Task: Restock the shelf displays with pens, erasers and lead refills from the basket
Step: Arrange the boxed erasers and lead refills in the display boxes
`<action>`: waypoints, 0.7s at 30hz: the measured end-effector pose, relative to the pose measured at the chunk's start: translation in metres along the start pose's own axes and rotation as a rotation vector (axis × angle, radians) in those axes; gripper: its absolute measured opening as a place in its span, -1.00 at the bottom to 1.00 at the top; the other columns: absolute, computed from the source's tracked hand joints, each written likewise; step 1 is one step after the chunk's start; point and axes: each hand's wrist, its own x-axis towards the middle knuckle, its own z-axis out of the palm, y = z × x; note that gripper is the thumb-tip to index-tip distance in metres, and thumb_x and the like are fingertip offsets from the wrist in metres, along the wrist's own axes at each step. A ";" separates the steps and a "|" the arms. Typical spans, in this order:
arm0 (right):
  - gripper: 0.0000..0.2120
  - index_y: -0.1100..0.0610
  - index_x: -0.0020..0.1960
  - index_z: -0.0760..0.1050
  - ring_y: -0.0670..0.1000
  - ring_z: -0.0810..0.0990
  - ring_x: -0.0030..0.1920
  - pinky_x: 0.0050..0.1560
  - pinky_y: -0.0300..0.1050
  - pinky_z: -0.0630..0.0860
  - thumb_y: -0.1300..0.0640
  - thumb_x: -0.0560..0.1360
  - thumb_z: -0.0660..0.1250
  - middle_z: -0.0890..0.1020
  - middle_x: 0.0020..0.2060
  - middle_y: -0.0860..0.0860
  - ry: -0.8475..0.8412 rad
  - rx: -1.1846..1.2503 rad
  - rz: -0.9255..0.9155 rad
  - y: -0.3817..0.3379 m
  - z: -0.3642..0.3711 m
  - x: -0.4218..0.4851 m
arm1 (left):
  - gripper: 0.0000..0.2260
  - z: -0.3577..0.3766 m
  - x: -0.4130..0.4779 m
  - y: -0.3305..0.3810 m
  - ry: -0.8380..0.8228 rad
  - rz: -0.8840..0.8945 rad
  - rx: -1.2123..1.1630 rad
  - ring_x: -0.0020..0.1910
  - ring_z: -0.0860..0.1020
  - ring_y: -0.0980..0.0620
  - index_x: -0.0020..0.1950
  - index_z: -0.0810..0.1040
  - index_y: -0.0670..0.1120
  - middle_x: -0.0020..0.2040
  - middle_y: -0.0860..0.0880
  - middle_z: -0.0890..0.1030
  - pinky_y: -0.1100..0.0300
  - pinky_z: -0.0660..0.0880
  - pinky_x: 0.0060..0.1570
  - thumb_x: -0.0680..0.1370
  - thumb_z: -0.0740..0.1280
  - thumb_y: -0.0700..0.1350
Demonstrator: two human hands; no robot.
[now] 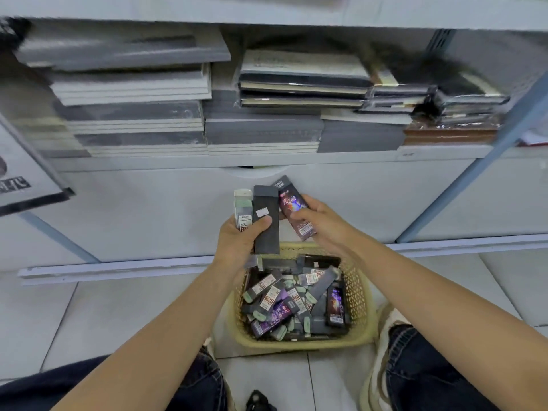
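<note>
Just above the far rim of the yellow basket [360, 295], the left hand [237, 241] grips two packs side by side: one green-capped lead refill [243, 209] and one dark grey box [266, 221]. Beside it, the right hand [320, 223] pinches a single purple pack [292, 207]. More packs lie jumbled inside the basket, too many to count.

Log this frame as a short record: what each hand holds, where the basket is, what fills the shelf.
left: left hand grips a dark grey flat box and a green-capped lead refill case
right: right hand holds a purple printed packet beside the grey box
basket: yellow plastic lattice basket on the tiled floor below both hands, full of mixed packets
shelf: stacked grey notebooks
stage: picked items in hand, not yet shelved
</note>
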 end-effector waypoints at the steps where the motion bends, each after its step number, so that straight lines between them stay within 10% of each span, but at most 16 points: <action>1: -0.73 0.10 0.27 0.44 -0.05 0.58 -0.10 -0.20 -0.23 0.48 0.26 0.59 0.21 0.66 -0.05 0.04 0.002 -0.005 -0.014 -0.007 0.004 -0.005 | -0.83 0.000 -0.005 0.006 0.004 0.019 0.009 -0.23 0.68 0.05 0.05 0.61 -0.11 -0.15 -0.04 0.72 0.19 0.62 -0.29 0.48 0.43 -0.26; 6: -0.59 0.17 0.33 0.37 -0.06 0.42 -0.25 -0.21 -0.16 0.35 -0.06 0.68 -0.04 0.51 -0.22 0.04 -0.030 0.151 -0.063 -0.038 0.024 -0.030 | -0.84 0.002 -0.027 0.030 0.023 0.063 0.017 -0.23 0.68 0.06 0.03 0.61 -0.08 -0.11 -0.07 0.71 0.21 0.61 -0.30 0.48 0.45 -0.25; 17: -0.69 0.18 0.31 0.43 0.05 0.65 0.01 -0.07 -0.09 0.60 0.23 0.58 0.30 0.65 0.08 0.11 0.007 0.049 -0.279 -0.110 0.055 -0.062 | -0.83 0.019 -0.061 0.102 -0.040 0.216 0.016 -0.26 0.68 0.10 0.05 0.61 -0.09 -0.18 0.01 0.72 0.27 0.56 -0.37 0.48 0.46 -0.20; 21: -0.74 0.14 0.23 0.46 -0.02 0.63 -0.08 -0.13 -0.16 0.56 0.05 0.59 0.28 0.68 -0.01 0.05 0.029 0.018 -0.311 -0.143 0.071 -0.066 | -0.86 0.027 -0.068 0.135 -0.067 0.281 0.042 -0.30 0.68 0.14 0.01 0.59 -0.07 -0.24 0.05 0.72 0.31 0.54 -0.41 0.48 0.46 -0.19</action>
